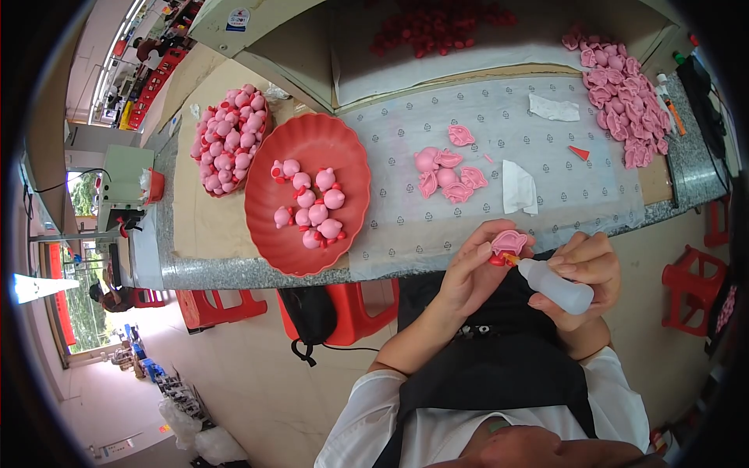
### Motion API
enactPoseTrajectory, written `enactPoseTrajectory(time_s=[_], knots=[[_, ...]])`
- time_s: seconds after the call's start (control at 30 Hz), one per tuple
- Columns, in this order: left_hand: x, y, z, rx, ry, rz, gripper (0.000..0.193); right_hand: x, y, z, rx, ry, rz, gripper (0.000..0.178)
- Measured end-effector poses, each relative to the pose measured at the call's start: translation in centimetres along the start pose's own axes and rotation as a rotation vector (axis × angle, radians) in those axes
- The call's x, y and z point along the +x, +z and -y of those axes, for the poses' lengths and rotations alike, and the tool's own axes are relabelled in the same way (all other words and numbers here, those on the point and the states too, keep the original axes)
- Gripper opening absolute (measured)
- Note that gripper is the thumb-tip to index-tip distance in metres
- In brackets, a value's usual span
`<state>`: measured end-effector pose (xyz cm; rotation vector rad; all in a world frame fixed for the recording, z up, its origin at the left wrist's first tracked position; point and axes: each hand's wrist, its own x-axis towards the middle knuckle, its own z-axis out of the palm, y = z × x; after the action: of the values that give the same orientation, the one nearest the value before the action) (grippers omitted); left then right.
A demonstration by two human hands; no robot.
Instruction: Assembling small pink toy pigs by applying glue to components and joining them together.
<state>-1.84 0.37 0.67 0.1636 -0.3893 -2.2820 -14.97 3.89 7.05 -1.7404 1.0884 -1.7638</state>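
Note:
My left hand (pixel 466 269) pinches a small pink toy part (pixel 509 241), hollow and cup-like, with a red piece on its lower side. In my right hand (pixel 591 261) is a translucent white squeeze bottle (pixel 568 290), tilted so that its thin orange nozzle meets the red piece or comes very close to it; which, I cannot tell. Beyond my hands, several loose pink parts (pixel 449 175), some round and some hollow, lie on the covered worktop. To the left, a red scalloped dish (pixel 269 210) holds several round pink figures (pixel 318 212) with red feet.
A heaped basket of pink figures (pixel 230 136) stands at far left. Pink hollow parts (pixel 620 101) are piled at far right. White tissues (pixel 519 189) and a small red cone (pixel 579 153) lie on the sheet. Red pieces (pixel 441 27) fill the shelf behind. Red stools (pixel 351 312) stand below.

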Motion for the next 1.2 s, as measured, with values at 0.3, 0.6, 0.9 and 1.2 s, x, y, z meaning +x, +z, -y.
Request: enactPoseTrajectory(time_s=[0.3, 0.6, 0.9, 1.2], knots=[[0.02, 0.03, 0.19, 0.016, -0.006, 0.001, 0.036, -0.03, -0.25, -0.18, 0.06, -0.059, -0.026, 0.052], [0.03, 0.05, 0.25, 0.069, -0.027, -0.014, 0.038, -0.06, -0.22, -0.32, 0.038, -0.062, -0.007, 0.053], [0.05, 0.18, 0.2, 0.049, -0.019, -0.004, 0.038, -0.06, -0.32, -0.2, 0.036, -0.064, -0.046, 0.052], [-0.07, 0.1, 0.21, 0.057, -0.026, -0.017, 0.038, -0.09, -0.43, -0.32, -0.028, -0.082, -0.025, 0.051]])
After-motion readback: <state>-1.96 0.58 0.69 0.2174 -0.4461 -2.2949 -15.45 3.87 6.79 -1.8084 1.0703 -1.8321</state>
